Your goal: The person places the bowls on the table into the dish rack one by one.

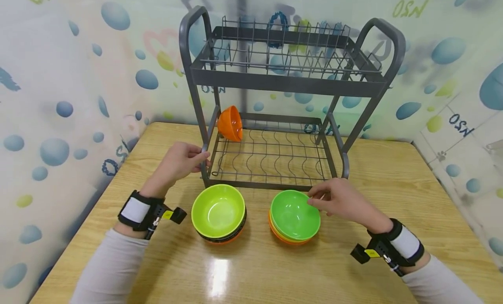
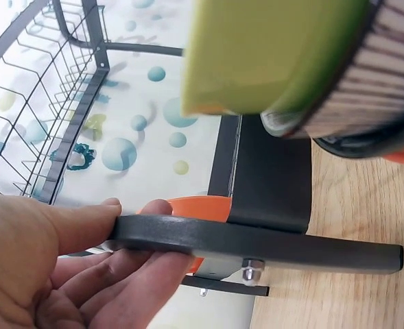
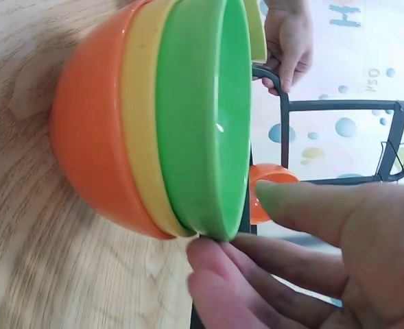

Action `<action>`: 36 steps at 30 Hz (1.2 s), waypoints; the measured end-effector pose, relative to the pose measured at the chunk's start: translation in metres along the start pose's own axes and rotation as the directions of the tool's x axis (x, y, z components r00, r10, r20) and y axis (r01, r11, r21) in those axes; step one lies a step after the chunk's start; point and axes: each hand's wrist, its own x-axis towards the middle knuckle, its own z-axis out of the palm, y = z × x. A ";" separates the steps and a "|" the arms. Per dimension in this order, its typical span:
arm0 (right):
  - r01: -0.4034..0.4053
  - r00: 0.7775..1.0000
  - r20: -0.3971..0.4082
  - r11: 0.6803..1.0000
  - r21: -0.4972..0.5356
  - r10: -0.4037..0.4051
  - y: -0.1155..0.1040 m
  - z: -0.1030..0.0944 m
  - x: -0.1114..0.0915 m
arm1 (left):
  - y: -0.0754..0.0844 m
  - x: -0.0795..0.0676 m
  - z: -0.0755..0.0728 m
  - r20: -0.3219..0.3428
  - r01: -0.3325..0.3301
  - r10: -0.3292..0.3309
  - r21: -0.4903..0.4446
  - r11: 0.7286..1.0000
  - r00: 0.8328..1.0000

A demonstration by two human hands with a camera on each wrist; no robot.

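Note:
My left hand (image 1: 184,159) grips the front left upright of a dark grey dish rack (image 1: 287,84), thumb and fingers on either side of the bar. My right hand (image 1: 341,199) is at the right rim of a green bowl (image 1: 295,215). In the right wrist view, its fingertips (image 3: 205,257) come right to the outside of the rim, while the thumb (image 3: 304,205) stands apart over the opening. That bowl tops a stack with a yellow bowl (image 3: 143,116) and an orange bowl (image 3: 92,130) beneath. Another orange bowl (image 1: 228,124) stands tilted on its side at the rack's lower left.
Left of the green stack, a lime-green bowl (image 1: 218,211) tops a second stack, with dark-patterned and orange rims below. Both stacks sit on the wooden table (image 1: 251,273) before the rack. The upper wire tier (image 1: 283,55) overhangs the lower wire shelf (image 1: 271,157). A patterned backdrop stands behind.

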 end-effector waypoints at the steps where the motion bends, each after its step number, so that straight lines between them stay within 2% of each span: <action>1: -0.004 1.000 -0.016 1.000 -0.015 0.004 -0.001 0.002 0.001 | 0.000 0.000 0.000 -0.003 -0.002 0.002 0.005 1.000 1.000; 9: 0.012 0.994 -0.106 0.980 -0.201 -0.034 -0.009 0.011 0.011 | 0.001 -0.001 0.001 -0.008 0.000 0.000 0.015 1.000 1.000; 14: 0.044 0.991 -0.112 0.972 -0.231 -0.072 -0.011 0.011 0.014 | 0.003 -0.002 0.002 -0.009 0.000 0.001 0.025 1.000 1.000; 27: 0.065 0.987 -0.131 0.975 -0.210 -0.094 -0.020 0.003 0.015 | 0.003 -0.001 0.001 -0.019 -0.002 0.003 0.036 0.999 1.000; 36: 0.027 0.990 -0.132 0.988 -0.151 -0.047 -0.027 -0.015 0.013 | 0.002 -0.002 0.002 -0.042 -0.015 0.017 0.035 0.999 0.999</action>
